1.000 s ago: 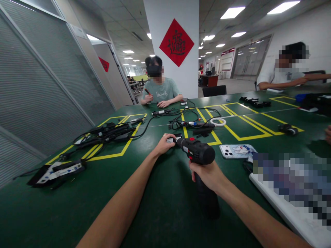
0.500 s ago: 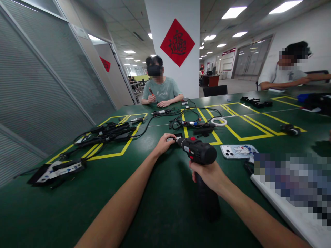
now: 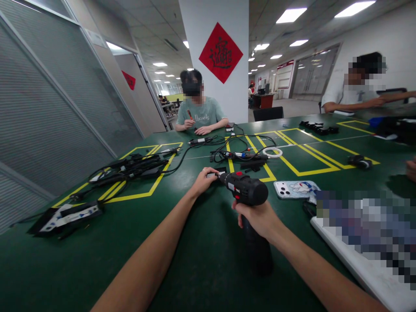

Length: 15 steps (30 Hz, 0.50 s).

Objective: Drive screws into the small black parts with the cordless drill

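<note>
My right hand is wrapped round the grip of a black cordless drill with red buttons. The drill lies level, its chuck pointing away and to the left. At the chuck's tip my left hand presses its fingers on a small dark piece with a pale strip, low over the green table. Fingers and chuck hide most of that piece, so I cannot tell whether the bit touches it.
Black cables lie bunched inside yellow tape on the left. Beyond the hands are more cables and a white ring. A phone and a white-edged slab lie to the right. Across the table a person holds an orange-handled tool.
The view has shifted slightly, so everything sits a little further left. My hands and the drill keep the same pose. Part of another person's hand now shows at the right edge.
</note>
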{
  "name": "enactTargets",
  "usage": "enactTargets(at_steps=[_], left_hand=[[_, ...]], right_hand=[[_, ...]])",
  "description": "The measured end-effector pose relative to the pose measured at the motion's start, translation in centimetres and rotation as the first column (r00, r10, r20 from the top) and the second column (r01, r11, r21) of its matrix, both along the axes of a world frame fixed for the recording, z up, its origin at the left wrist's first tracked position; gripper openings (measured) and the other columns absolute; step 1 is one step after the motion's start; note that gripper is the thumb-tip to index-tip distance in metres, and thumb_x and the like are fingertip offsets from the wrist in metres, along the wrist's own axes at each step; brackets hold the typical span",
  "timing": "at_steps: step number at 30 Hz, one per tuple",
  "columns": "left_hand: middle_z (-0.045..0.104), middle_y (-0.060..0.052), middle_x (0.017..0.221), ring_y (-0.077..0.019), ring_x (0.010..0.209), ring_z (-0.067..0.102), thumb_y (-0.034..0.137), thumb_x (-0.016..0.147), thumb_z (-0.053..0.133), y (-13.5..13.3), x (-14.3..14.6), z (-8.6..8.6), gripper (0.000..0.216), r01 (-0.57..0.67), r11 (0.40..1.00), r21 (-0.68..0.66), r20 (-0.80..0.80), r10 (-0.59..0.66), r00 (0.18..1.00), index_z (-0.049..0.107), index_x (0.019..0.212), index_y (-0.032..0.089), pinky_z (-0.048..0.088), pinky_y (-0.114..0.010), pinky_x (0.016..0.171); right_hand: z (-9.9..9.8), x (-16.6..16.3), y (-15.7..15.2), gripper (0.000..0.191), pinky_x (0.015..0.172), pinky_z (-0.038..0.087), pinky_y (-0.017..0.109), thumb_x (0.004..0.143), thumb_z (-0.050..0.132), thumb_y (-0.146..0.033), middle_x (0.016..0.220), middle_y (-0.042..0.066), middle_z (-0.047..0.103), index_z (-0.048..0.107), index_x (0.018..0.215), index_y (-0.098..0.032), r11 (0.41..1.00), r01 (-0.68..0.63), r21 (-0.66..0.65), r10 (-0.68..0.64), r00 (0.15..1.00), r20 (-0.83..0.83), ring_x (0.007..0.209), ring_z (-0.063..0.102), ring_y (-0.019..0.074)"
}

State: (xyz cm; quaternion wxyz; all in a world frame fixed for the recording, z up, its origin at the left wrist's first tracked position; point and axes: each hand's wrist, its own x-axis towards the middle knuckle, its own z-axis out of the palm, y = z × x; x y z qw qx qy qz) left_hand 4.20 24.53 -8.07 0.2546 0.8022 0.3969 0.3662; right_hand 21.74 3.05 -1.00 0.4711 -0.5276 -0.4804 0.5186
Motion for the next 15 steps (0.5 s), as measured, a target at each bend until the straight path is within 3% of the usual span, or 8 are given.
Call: enactTargets(at_steps=[5, 15], left_hand=[[0.06, -0.002, 0.098, -0.0193, 0.099, 0.054, 0.027, 0.073, 0.056, -0.02, -0.03, -0.03, 0.022, -0.004, 1.0, -0.003, 0.001, 0.004, 1.0, 0.066, 0.092, 0.021, 0.04, -0.034, 0.094], [0.06, -0.002, 0.097, -0.0196, 0.098, 0.054, 0.025, 0.072, 0.057, 0.06, 0.04, -0.04, 0.021, -0.005, 1.0, -0.014, 0.007, 0.005, 1.0, 0.066, 0.09, 0.021, 0.04, -0.035, 0.094]], right_hand=[[0.63, 0.13, -0.22, 0.011, 0.048, 0.044, 0.025, 0.068, 0.055, -0.022, 0.053, 0.0, 0.058, 0.059, 0.076, -0.015, 0.999, 0.006, -0.047, -0.007, 1.0, -0.012, 0.045, 0.054, 0.0133], [-0.04, 0.26, -0.09, 0.009, 0.05, 0.043, 0.026, 0.069, 0.054, -0.021, 0.049, 0.0, 0.057, 0.06, 0.072, -0.015, 0.998, -0.001, -0.059, 0.002, 1.0, 0.023, 0.045, 0.054, 0.0136]])
